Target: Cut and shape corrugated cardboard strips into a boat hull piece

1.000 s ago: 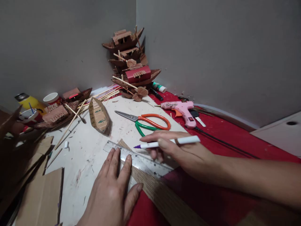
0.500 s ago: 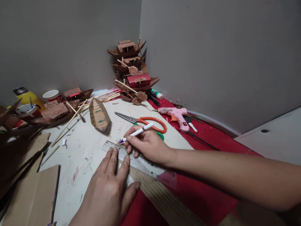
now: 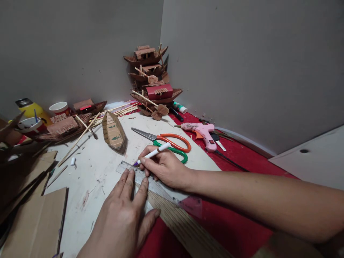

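Note:
My left hand [image 3: 125, 208] lies with fingers outstretched, its fingertips pressing on a clear plastic ruler [image 3: 158, 186]. Under the ruler runs a ridged strip of cardboard [image 3: 185, 227] that reaches toward the bottom edge. Pinched in my right hand [image 3: 168, 168] is a white marker pen [image 3: 157, 151] with a purple tip, which points down at the ruler's upper edge near its far end. Just beyond the right hand lie scissors [image 3: 172, 143] with one orange and one green handle. A small cardboard boat hull [image 3: 114, 132] rests farther back.
A pink glue gun [image 3: 200, 132] with a black cord lies on the red cloth [image 3: 228, 166] at right. Stacked model boats [image 3: 153, 80] stand in the corner. At left are wooden sticks [image 3: 79, 139], a white pen cap [image 3: 73, 161], paper cups [image 3: 58, 107] and cardboard sheets [image 3: 37, 222].
My right hand and the marker have shifted slightly left and down, with the pen now more tilted. More of the scissors' green handle shows. My left hand stays on the ruler.

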Tool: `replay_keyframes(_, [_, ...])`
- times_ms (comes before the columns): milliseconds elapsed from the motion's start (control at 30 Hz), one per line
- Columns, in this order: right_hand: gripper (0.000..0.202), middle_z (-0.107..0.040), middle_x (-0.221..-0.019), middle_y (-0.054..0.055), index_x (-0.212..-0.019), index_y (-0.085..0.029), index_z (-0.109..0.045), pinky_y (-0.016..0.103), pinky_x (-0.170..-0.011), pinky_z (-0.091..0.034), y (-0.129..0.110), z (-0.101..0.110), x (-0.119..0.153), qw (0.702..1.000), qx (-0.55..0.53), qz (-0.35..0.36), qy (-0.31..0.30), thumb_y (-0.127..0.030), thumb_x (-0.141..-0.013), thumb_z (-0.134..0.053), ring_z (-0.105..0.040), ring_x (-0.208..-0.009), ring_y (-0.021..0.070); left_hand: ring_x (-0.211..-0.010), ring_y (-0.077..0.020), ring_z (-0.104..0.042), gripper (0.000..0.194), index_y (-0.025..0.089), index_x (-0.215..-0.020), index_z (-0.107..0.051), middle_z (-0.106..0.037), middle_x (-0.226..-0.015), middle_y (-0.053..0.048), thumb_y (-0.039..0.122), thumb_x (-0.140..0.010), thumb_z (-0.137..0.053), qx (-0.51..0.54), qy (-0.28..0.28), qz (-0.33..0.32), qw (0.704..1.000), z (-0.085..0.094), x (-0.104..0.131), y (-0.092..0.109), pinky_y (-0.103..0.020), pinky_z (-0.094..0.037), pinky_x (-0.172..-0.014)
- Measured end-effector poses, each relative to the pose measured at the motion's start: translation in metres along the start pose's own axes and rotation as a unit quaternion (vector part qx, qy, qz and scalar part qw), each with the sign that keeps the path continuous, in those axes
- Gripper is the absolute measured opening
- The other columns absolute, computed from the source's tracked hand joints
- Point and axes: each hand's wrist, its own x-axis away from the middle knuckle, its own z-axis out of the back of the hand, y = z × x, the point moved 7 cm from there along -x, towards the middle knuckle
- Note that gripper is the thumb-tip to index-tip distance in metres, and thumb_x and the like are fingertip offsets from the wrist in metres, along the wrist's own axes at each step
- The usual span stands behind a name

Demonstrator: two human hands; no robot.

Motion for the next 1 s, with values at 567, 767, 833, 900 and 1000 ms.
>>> replay_keyframes(567, [0.010,-0.055,-0.070,-0.002,-0.083,-0.016,-0.051,0.017,-0.047,-0.040,0.002,-0.002,-0.001,1.000,-0.027,-0.001,-0.007,-0.025,-0.086,-0.050,-0.052,-0.055,0.0074,-0.112,-0.0363,-0.058,0.055,0.011,-0.120,-0.061,-0.060,-0.121,-0.025,0.048,-0.081,-0.054,0.000,0.005,0.001,1.000,0.002,0.001,0.001,-0.047,-0.056,-0.081])
replay_keyframes(767, [0.022,-0.061,-0.083,0.003,-0.105,-0.017,-0.054,0.019,-0.051,-0.047,-0.009,0.005,0.003,0.998,-0.002,0.063,0.011,-0.032,-0.092,-0.045,-0.058,-0.062,0.0092,-0.130,-0.0345,-0.038,0.078,0.018,-0.144,-0.030,-0.041,-0.144,-0.016,0.055,-0.080,-0.053,0.086,-0.076,0.042,0.992,-0.008,0.001,-0.014,-0.053,-0.042,-0.099])
replay_keyframes(833, [0.024,-0.064,-0.090,0.005,-0.108,-0.016,-0.055,0.024,-0.062,-0.052,-0.019,0.010,0.007,0.993,0.043,0.104,0.018,-0.030,-0.093,-0.044,-0.062,-0.072,0.0116,-0.134,-0.0338,-0.032,0.078,0.019,-0.145,-0.028,-0.036,-0.148,-0.013,0.055,-0.080,-0.052,0.109,-0.102,0.040,0.988,-0.009,-0.001,-0.015,-0.055,-0.035,-0.104])
replay_keyframes(900, [0.023,-0.066,-0.097,0.007,-0.109,-0.016,-0.057,0.029,-0.076,-0.052,-0.031,0.015,0.013,0.982,0.092,0.161,0.026,-0.025,-0.092,-0.045,-0.064,-0.085,0.0148,-0.133,-0.0334,-0.033,0.073,0.019,-0.141,-0.034,-0.039,-0.146,-0.013,0.055,-0.080,-0.053,0.123,-0.117,0.041,0.985,-0.006,-0.004,-0.014,-0.058,-0.029,-0.106])
replay_keyframes(1000, [0.030,-0.063,-0.115,0.010,-0.119,-0.016,-0.053,0.034,-0.093,-0.045,-0.050,0.015,0.021,0.954,0.174,0.246,0.013,-0.019,-0.089,-0.046,-0.059,-0.106,0.0181,-0.127,-0.0327,-0.040,0.066,0.018,-0.133,-0.045,-0.048,-0.138,-0.014,0.052,-0.078,-0.058,0.142,-0.125,0.040,0.981,0.004,-0.009,-0.011,-0.056,-0.030,-0.105])
